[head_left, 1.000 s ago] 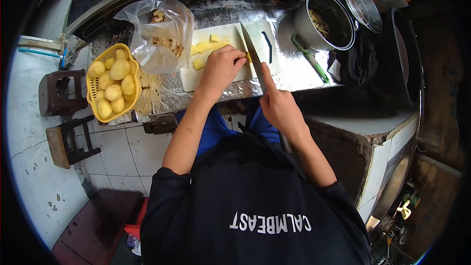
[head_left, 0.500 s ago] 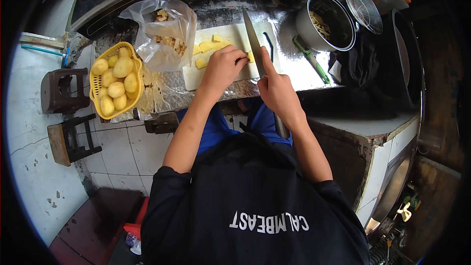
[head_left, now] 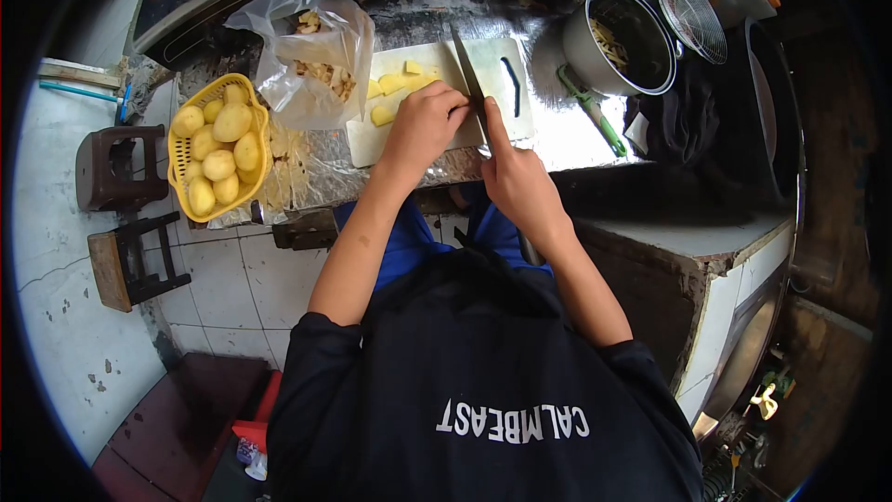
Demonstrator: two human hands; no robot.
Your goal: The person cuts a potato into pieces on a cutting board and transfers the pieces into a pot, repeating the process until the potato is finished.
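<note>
A white cutting board point(head_left: 508, 121) lies on the foil-covered counter, with several yellow potato pieces point(head_left: 393, 84) on its left half. My right hand point(head_left: 522, 184) is wrapped round the handle of a long knife point(head_left: 466, 65), its index finger along the blade. The blade points away from me over the board. My left hand point(head_left: 426, 126) is on the board just left of the blade, fingers bent together at the knife's edge. What its fingertips hold, if anything, is hidden.
A yellow basket point(head_left: 262, 144) of peeled potatoes and a plastic bag point(head_left: 279, 74) with peelings stand on the left. Right of the board are a green peeler point(head_left: 604, 127), a pot point(head_left: 583, 54) holding cut strips, and a wire strainer point(head_left: 689, 14).
The knife has shifted left and its blade is now close against my left fingertips. My right hand has moved slightly left with it. The small piece beside the blade is no longer visible.
</note>
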